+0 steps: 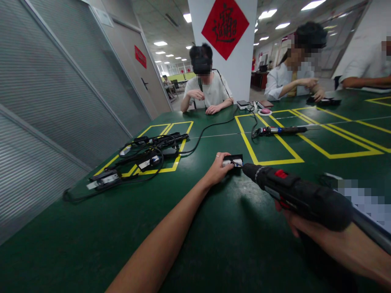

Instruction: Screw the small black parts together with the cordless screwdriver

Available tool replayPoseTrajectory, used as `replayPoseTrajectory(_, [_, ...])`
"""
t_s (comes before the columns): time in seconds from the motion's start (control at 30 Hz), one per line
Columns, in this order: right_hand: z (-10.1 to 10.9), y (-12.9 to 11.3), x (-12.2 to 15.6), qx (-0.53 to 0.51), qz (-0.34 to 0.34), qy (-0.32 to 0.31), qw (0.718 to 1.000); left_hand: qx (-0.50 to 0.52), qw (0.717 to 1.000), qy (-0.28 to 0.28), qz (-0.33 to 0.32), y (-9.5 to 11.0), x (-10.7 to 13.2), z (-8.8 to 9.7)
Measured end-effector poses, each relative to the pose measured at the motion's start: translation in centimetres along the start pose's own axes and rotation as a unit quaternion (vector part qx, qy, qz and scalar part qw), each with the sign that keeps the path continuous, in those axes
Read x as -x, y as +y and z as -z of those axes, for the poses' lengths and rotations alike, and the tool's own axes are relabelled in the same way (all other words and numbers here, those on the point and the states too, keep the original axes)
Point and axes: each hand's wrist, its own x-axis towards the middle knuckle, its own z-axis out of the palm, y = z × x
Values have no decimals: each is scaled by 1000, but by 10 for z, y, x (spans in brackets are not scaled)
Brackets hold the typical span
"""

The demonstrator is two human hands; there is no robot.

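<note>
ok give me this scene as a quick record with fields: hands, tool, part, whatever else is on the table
left hand: pinches small black part against green table
right hand: grips electric screwdriver, tip at the part
table left: pile of black cabled units in a yellow-marked box
table far side: second screwdriver lying flat
others: three seated people across the table

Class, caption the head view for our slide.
Left hand holds a small black part on the green table; right hand points an electric screwdriver at it.
</note>
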Motion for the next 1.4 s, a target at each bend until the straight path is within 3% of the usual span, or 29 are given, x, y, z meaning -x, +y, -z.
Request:
replayPoseTrajectory(0.53, [-1,-1,-2,-10,12,13,1000,5,1000,-1,-4,-2,1,0])
replayPoseTrajectory(0.73, [-1,-4,-1,0,32,48,998,2,1000,-3,-9,-6,1,0])
replayPoseTrajectory(0.87, [-1,1,-2,19,-11,42,999,-2,1000,-7,-12,-6,1,0])
replayPoseTrajectory(1.1, [-2,3,-4,23,-6,-4,1000,-5,1000,-4,-22,-8,2,0])
replayPoseTrajectory(1.4, [-4,1,-3,25,-9,22,999,-10,1000,-9,-28,-8,1,1])
